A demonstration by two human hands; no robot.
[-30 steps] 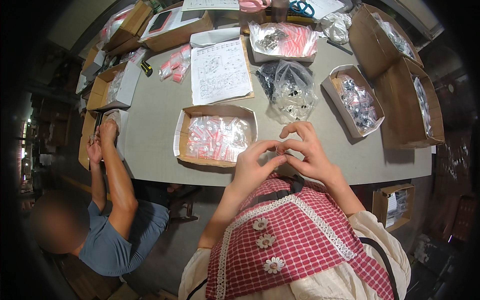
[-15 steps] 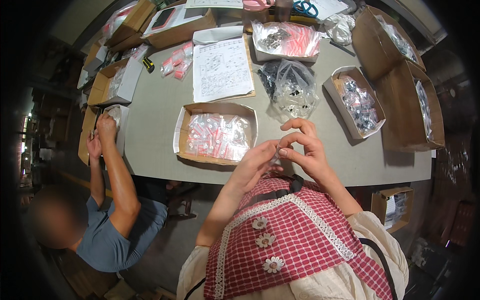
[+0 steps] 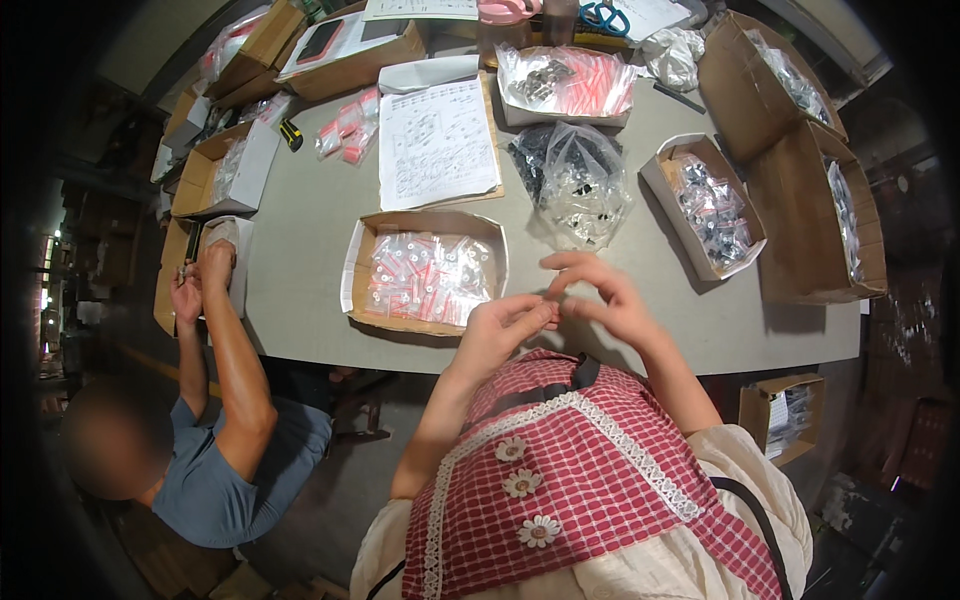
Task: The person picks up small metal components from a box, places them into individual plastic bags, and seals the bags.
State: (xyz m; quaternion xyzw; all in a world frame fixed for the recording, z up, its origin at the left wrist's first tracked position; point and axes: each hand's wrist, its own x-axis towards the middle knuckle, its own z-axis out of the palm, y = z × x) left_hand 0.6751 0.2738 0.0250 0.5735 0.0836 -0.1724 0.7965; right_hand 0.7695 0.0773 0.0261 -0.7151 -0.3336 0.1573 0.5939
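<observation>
While L hand [image 3: 503, 325] & R hand [image 3: 606, 299] hold fingertips close tog. at table's [image 3: 300, 290] front edge, can't tell if anything's pinched.
Box [image 3: 405, 324] of red-striped baggies [image 3: 425, 272] sits near L hand; clear bag [image 3: 580, 207] w/ black bits [image 3: 588, 188] beyond R hand.

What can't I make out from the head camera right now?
All in the head view:
Anything between the left hand and right hand: hidden by the hands or too small.
Fine detail on the drawing sheet: too small.
Lower contents of the nearer large carton at right: hidden by its wall.
Top of the pink object: cut off by the upper edge.
</observation>
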